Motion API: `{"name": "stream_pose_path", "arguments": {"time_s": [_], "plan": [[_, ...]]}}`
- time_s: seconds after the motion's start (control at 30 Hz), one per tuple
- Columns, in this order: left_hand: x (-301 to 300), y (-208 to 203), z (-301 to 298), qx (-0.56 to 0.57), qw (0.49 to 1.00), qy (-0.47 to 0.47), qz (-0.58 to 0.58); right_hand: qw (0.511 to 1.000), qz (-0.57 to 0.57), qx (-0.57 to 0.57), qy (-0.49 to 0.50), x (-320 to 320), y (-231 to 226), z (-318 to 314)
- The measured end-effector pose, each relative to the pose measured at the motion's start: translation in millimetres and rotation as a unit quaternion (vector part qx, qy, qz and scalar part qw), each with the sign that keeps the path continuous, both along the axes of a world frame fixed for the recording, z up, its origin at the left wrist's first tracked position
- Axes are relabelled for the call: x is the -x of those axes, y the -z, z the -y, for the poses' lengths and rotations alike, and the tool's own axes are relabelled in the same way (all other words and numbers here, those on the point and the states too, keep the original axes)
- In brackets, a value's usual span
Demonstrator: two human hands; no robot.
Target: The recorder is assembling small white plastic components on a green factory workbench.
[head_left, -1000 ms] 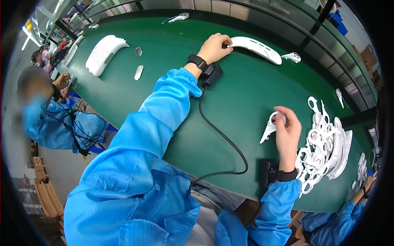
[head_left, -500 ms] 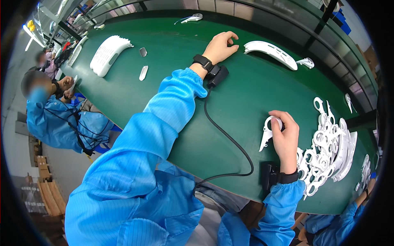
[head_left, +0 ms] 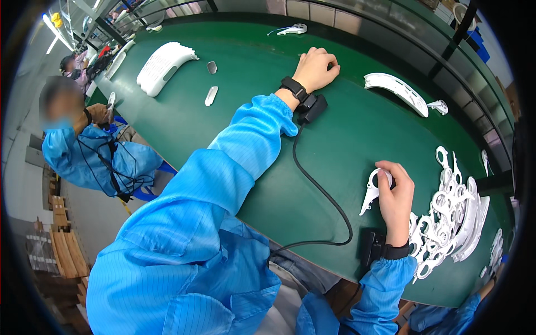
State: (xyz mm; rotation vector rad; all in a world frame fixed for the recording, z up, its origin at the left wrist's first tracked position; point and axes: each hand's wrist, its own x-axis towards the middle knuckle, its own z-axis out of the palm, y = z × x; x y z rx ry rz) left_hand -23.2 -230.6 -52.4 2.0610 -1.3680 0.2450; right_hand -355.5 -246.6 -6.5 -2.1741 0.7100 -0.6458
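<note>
My left hand (head_left: 316,68) is stretched out over the far middle of the table, its fingers curled in and closed; whatever they hold, if anything, is hidden. Close to my body, at the right, my right hand (head_left: 395,201) grips a white plastic part with a ring and a pointed arm (head_left: 370,195). The ring lies between thumb and fingers, and the arm points down-left. Beside that hand is a pile of similar white ring parts (head_left: 441,223). A curved white shell (head_left: 397,92) lies right of my left hand.
The green table (head_left: 268,184) carries a larger white ribbed cover (head_left: 166,68), a small grey piece (head_left: 211,67) and a small white oval piece (head_left: 211,96). Single ring parts lie along the far edge. A black cable (head_left: 329,206) runs from my left wrist. A co-worker (head_left: 100,151) sits at left.
My left hand's fingers have curled in further, and it stays near the far middle. The whole view has shifted slightly. My right hand keeps its hold on the white ring part.
</note>
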Motion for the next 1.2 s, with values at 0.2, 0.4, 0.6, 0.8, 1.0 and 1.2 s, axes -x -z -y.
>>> {"name": "stream_pose_path", "arguments": {"time_s": [0.2, 0.4, 0.6, 0.8, 1.0, 1.2], "plan": [[-3.1, 6.1, 0.8, -0.027, 1.0, 0.012, 0.006, 1.0, -0.011, -0.011, 0.003, -1.3, -3.6, -2.2], [-0.4, 3.9, -1.1, -0.027, 1.0, -0.011, 0.01, 1.0, -0.003, 0.014, -0.008, -0.4, -1.9, -1.3], [-0.6, 3.1, -1.2, -0.036, 0.999, -0.018, 0.012, 1.0, -0.018, 0.005, -0.007, -1.4, -2.2, -1.7], [-3.2, 5.3, 2.6, -0.036, 0.999, -0.023, 0.0, 1.0, -0.014, 0.01, -0.011, -0.2, -3.4, -0.4], [-2.2, 1.4, 2.0, -0.049, 0.998, -0.034, 0.003, 0.999, -0.034, -0.007, -0.004, -0.1, -5.6, -3.3], [-0.9, 1.4, 1.7, -0.047, 0.998, -0.044, 0.005, 1.0, -0.022, -0.009, -0.018, 0.4, -5.2, -3.3]]}}
